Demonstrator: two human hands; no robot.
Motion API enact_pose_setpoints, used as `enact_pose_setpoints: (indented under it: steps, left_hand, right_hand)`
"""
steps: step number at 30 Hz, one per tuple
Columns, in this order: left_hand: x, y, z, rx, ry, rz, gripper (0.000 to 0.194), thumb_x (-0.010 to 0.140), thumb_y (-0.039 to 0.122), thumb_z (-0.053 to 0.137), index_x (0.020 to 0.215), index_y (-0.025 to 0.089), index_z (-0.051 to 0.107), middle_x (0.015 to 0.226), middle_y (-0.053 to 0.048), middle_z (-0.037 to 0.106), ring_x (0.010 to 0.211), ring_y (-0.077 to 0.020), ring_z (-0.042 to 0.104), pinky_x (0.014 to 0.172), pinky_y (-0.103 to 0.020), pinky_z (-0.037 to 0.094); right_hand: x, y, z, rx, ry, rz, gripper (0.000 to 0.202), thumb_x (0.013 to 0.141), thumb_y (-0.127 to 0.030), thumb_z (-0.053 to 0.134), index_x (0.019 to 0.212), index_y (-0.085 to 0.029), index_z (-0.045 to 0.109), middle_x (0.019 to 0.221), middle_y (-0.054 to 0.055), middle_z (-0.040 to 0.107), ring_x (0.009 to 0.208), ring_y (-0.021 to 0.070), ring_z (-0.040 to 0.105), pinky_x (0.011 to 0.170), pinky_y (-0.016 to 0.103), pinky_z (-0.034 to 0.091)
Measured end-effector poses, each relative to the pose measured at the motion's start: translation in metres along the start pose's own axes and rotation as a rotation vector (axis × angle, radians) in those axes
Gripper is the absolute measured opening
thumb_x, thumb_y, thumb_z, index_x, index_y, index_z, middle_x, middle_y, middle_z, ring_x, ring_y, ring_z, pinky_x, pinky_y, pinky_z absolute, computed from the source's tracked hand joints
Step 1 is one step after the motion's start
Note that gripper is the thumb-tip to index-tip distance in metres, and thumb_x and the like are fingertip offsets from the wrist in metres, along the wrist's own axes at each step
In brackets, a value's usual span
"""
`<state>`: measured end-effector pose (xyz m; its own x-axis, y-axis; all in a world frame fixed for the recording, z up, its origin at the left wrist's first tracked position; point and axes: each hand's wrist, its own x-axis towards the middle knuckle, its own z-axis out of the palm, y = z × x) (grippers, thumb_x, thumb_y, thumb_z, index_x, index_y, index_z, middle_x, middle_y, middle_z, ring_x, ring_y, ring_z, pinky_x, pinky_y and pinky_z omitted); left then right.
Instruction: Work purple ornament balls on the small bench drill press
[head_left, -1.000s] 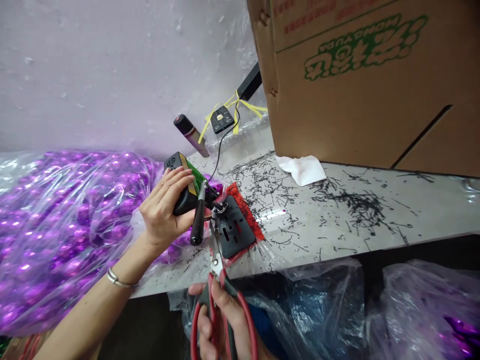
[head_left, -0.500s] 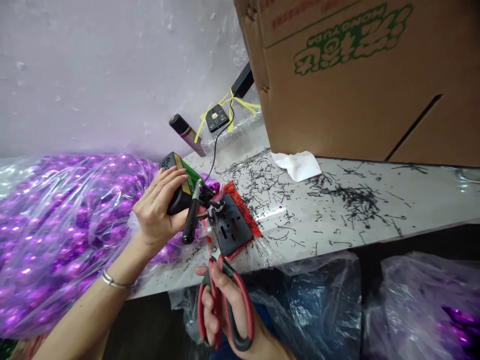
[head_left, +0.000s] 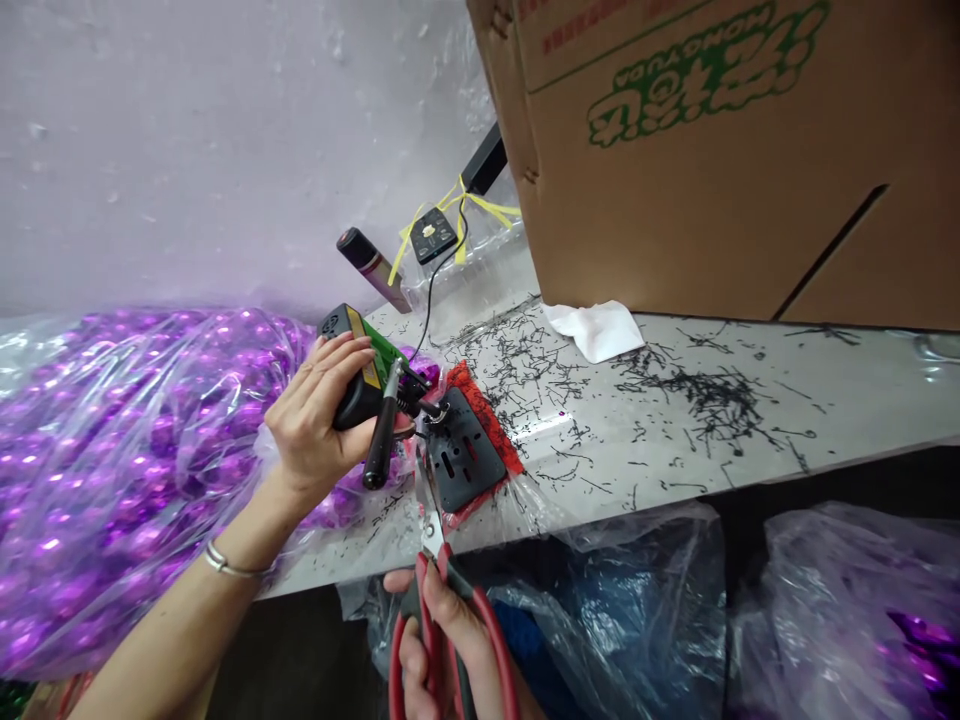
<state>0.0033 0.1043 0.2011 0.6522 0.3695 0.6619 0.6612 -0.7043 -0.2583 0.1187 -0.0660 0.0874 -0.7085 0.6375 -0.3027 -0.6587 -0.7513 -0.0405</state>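
Observation:
My left hand (head_left: pixel 322 410) is wrapped over the black and green device (head_left: pixel 360 370), which has a yellow label and a lever with a black handle (head_left: pixel 381 440). The device stands by a dark slotted base plate (head_left: pixel 469 455) on a red mat (head_left: pixel 487 410). Scissors with red and black handles (head_left: pixel 432 535) are in my right hand (head_left: pixel 442 630), fingers through the loops. Their blades point up toward the device, left of the plate. Whether anything lies between the blades is too small to tell.
Purple shiny balls in clear plastic (head_left: pixel 165 430) fill the left. A large cardboard box (head_left: pixel 712 200) stands at the back right. Black snippets (head_left: pixel 720 400), white tissue (head_left: pixel 600 332), a dark-capped can (head_left: pixel 371 265) and a small black device (head_left: pixel 433 235) are on the table.
My right hand has moved down and slightly left with the scissors, and more of their blades and pivot shows. My left hand has stayed on the device.

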Motion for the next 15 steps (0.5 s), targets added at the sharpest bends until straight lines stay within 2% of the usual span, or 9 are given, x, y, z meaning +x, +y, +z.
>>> enact_pose_setpoints:
  steps: [5,9,12,15]
  left_hand:
    - [0.000,0.000,0.000,0.005,0.001,0.002,0.047,0.082,0.050,0.069,0.113,0.015,0.067,0.107,-0.014,0.073,0.109,-0.0293,0.068,0.103,-0.047,0.051]
    - [0.000,0.000,0.000,-0.006,-0.004,0.005,0.048,0.082,0.049,0.069,0.111,0.010,0.067,0.105,-0.017,0.073,0.109,-0.0304,0.067,0.103,-0.047,0.050]
    - [0.001,0.001,0.000,0.003,0.006,0.011,0.047,0.082,0.049,0.069,0.112,0.012,0.067,0.106,-0.015,0.073,0.109,-0.0297,0.068,0.102,-0.047,0.051]
    - [0.001,0.001,0.000,0.017,0.012,0.016,0.046,0.082,0.049,0.068,0.112,0.015,0.067,0.107,-0.013,0.073,0.108,-0.0288,0.068,0.102,-0.047,0.052]
  right_hand:
    - [-0.002,-0.003,0.003,0.010,0.016,-0.009,0.068,0.069,-0.074,0.068,0.106,-0.018,0.056,0.056,-0.008,0.053,0.038,0.0028,0.045,0.039,0.015,0.029]
    - [0.016,-0.009,0.004,-0.025,-0.018,-0.005,0.080,0.062,-0.080,0.068,0.111,-0.018,0.053,0.055,-0.010,0.054,0.034,0.0055,0.044,0.033,0.018,0.036]
    - [0.028,-0.010,0.003,0.021,-0.003,0.023,0.083,0.058,-0.081,0.069,0.108,-0.016,0.055,0.054,-0.010,0.054,0.034,0.0054,0.043,0.031,0.018,0.037]
    - [0.028,-0.005,0.000,0.012,0.003,0.076,0.086,0.053,-0.081,0.072,0.108,-0.017,0.055,0.053,-0.010,0.054,0.034,0.0054,0.042,0.031,0.019,0.038]
